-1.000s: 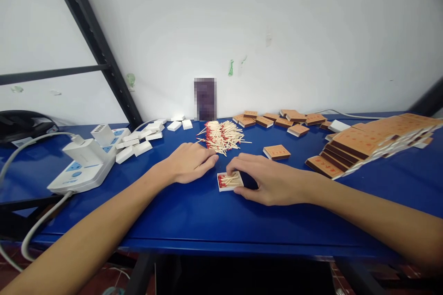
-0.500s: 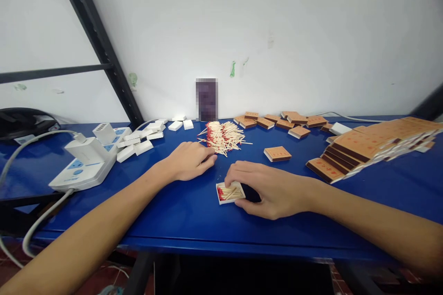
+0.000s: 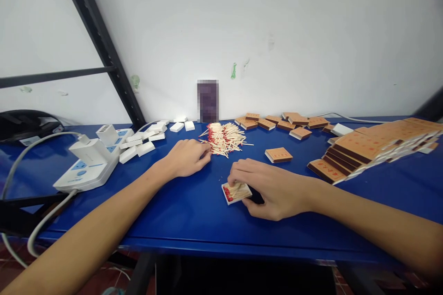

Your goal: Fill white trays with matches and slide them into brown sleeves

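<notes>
My right hand (image 3: pixel 273 189) grips a small white matchbox tray (image 3: pixel 226 200) between thumb and fingers. Red-headed matches (image 3: pixel 235 191) lie in the tray, their heads toward its left end. At the left edge of a loose heap of matches (image 3: pixel 228 138) is my left hand (image 3: pixel 188 157), its fingers curled and thumb close to them. Its fingertips touch or nearly touch the heap; what they hold, if anything, is hidden. An orange-brown matchbox sleeve (image 3: pixel 278 155) lies on the blue table (image 3: pixel 180 221) just beyond my right hand.
Several white trays (image 3: pixel 145 147) lie to the left, beside a power strip (image 3: pixel 86 175) with plugs and cables. Several orange-brown sleeves (image 3: pixel 292 120) are scattered at the back right, with stacked ones (image 3: pixel 360 147) further right. A pixelated dark rectangle (image 3: pixel 207 101) stands against the wall.
My left hand has shifted slightly up and left, closer against the heap. The matchbox tray has turned and moved slightly right in my right hand.
</notes>
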Action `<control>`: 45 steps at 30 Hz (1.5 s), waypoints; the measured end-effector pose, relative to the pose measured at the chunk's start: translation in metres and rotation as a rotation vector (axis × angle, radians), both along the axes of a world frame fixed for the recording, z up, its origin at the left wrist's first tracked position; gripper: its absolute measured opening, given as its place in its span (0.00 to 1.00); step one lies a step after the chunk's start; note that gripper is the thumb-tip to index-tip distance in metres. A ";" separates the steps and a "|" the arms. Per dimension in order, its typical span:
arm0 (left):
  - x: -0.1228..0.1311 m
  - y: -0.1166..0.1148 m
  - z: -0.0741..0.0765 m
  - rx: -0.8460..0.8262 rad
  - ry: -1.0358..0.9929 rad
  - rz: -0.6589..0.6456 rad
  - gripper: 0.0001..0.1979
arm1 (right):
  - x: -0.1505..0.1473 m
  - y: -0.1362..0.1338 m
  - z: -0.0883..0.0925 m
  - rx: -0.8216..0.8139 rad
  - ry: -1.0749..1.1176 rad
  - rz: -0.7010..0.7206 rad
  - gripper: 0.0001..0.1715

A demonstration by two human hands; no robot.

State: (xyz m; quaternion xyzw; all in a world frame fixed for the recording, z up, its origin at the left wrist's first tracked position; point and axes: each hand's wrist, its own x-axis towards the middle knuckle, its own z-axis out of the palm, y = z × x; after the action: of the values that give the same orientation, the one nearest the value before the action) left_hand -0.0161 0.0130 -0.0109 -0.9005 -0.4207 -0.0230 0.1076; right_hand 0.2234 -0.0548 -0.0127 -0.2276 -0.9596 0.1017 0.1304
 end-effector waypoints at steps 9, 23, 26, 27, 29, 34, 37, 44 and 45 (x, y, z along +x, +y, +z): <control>0.000 -0.001 0.002 0.010 -0.011 0.018 0.17 | -0.001 0.000 -0.002 0.148 -0.028 0.015 0.07; -0.006 0.005 0.005 0.019 -0.054 0.089 0.19 | -0.002 -0.004 0.000 0.114 -0.047 0.017 0.03; -0.008 0.008 0.005 0.013 -0.083 0.089 0.16 | -0.001 -0.006 0.002 0.079 -0.049 0.003 0.05; -0.008 0.008 0.005 0.001 -0.098 0.066 0.14 | -0.001 -0.006 0.002 0.053 -0.033 -0.002 0.07; -0.008 0.009 0.004 -0.027 -0.132 0.001 0.12 | 0.000 0.000 0.000 -0.016 0.021 -0.037 0.08; -0.005 0.008 0.002 -0.063 -0.179 -0.139 0.12 | -0.002 0.035 -0.014 0.033 0.080 -0.337 0.11; -0.004 0.007 -0.001 -0.059 -0.190 -0.182 0.14 | -0.009 0.054 -0.020 0.101 0.020 -0.392 0.15; -0.007 0.011 -0.009 -0.022 -0.211 -0.089 0.17 | -0.025 0.066 -0.021 0.090 -0.069 -0.498 0.12; -0.007 0.012 -0.010 -0.016 -0.215 -0.083 0.16 | -0.027 0.067 -0.021 0.089 -0.073 -0.506 0.11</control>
State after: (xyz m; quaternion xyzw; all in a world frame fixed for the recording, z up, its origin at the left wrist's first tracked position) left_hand -0.0230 0.0250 -0.0205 -0.9103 -0.3924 -0.1204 0.0535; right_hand 0.1967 0.0120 -0.0339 -0.4579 -0.8798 0.0151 0.1268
